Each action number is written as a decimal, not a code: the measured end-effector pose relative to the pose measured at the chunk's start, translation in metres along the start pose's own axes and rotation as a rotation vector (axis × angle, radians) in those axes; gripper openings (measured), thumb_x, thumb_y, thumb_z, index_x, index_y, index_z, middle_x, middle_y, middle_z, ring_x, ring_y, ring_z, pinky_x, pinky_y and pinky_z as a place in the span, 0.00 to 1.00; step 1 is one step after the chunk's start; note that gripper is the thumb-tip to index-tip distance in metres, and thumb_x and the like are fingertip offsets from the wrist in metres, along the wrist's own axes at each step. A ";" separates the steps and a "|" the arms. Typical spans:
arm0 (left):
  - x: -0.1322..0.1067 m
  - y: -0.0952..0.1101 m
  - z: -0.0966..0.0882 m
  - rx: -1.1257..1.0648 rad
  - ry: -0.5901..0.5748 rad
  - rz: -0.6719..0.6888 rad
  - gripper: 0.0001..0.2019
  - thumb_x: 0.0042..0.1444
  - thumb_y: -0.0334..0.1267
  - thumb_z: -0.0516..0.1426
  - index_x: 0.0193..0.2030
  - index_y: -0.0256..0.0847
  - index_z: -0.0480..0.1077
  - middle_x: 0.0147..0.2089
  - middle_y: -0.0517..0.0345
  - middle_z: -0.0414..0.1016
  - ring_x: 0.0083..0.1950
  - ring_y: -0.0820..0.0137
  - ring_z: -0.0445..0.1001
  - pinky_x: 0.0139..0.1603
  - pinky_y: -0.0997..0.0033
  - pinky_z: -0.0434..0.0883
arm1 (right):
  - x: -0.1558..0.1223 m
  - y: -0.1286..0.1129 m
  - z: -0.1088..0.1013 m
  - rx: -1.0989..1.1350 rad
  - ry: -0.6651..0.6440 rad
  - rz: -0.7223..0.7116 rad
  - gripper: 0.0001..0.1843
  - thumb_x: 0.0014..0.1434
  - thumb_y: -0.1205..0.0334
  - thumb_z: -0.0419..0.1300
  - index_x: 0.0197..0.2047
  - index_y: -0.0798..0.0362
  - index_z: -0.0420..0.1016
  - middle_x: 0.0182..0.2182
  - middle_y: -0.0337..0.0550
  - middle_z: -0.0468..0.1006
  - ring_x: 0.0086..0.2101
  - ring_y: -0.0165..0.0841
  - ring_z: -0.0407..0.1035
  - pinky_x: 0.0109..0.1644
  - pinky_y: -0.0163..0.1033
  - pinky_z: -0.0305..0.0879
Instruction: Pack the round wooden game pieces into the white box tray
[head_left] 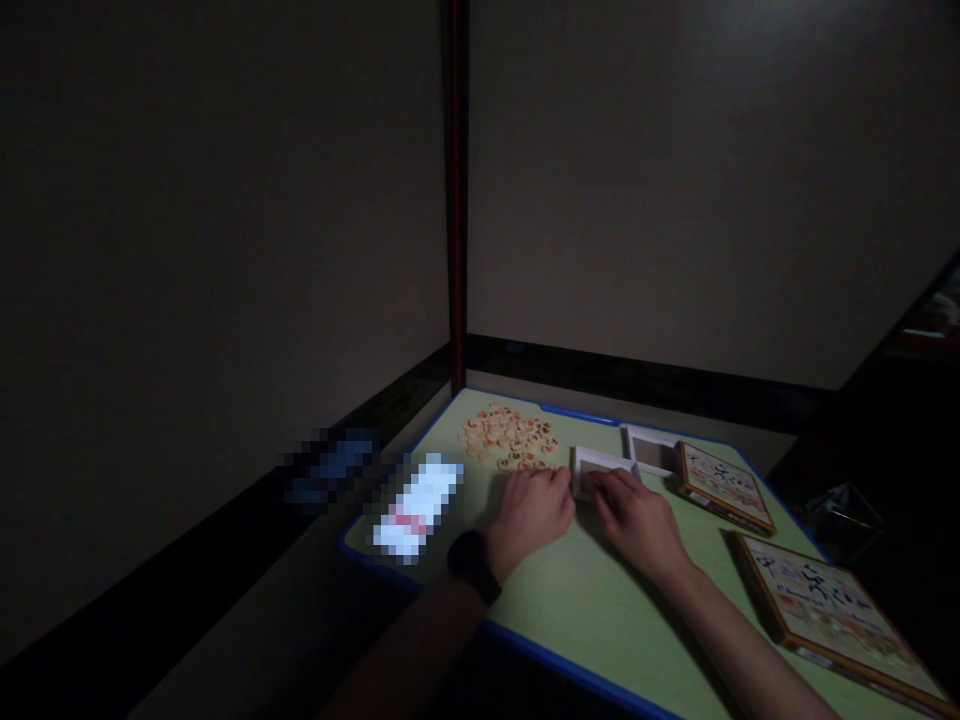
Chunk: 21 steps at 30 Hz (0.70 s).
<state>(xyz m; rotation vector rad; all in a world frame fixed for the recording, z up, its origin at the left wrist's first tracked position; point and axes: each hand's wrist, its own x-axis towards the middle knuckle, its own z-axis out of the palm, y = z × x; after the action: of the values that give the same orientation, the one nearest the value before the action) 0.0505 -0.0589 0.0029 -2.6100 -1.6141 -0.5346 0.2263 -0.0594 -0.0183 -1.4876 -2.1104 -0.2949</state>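
My left hand (534,508), with a dark watch (474,566) on its wrist, is curled closed at the left side of a white-rimmed open box (606,460). Whatever it may hold is hidden. Over that same box, the fingers of my right hand (641,518) are bent together and reach down inside. A small dim shape shows at those fingertips, too unclear to name. Just beyond my left hand lies a loose heap of round, pale Chinese chess pieces (510,435), with red and dark characters on them.
A second white-rimmed box (654,455) lies behind. Two printed box lids, a far lid (724,482) and a near lid (840,605), rest on the right. A lit phone-like screen (418,505), pixelated, lies left on the green, blue-edged table (577,610). Walls (637,200) rise behind the table.
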 end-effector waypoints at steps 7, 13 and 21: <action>-0.005 0.015 0.001 0.025 -0.101 0.097 0.16 0.63 0.38 0.48 0.38 0.34 0.76 0.34 0.43 0.79 0.38 0.57 0.79 0.41 0.58 0.73 | 0.020 -0.008 -0.012 0.119 0.002 0.019 0.18 0.65 0.60 0.47 0.44 0.53 0.78 0.38 0.48 0.80 0.35 0.35 0.74 0.39 0.37 0.66; -0.005 0.012 0.007 -0.004 -0.187 0.120 0.19 0.61 0.40 0.49 0.42 0.31 0.78 0.38 0.40 0.80 0.40 0.54 0.78 0.43 0.55 0.73 | 0.095 -0.066 -0.012 0.018 -0.402 -0.243 0.13 0.64 0.60 0.54 0.42 0.52 0.79 0.41 0.48 0.81 0.42 0.36 0.73 0.44 0.35 0.63; -0.002 0.004 0.016 -0.004 0.024 0.153 0.22 0.64 0.37 0.49 0.63 0.41 0.66 0.65 0.50 0.67 0.63 0.52 0.65 0.62 0.56 0.64 | 0.140 -0.117 0.040 -0.141 -0.604 -0.364 0.14 0.59 0.66 0.55 0.45 0.55 0.80 0.44 0.56 0.81 0.44 0.44 0.75 0.42 0.40 0.68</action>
<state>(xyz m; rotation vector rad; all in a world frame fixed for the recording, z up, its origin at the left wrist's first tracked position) 0.0576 -0.0589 -0.0116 -2.6897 -1.3923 -0.5586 0.0716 0.0285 0.0386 -1.3762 -2.9044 -0.1322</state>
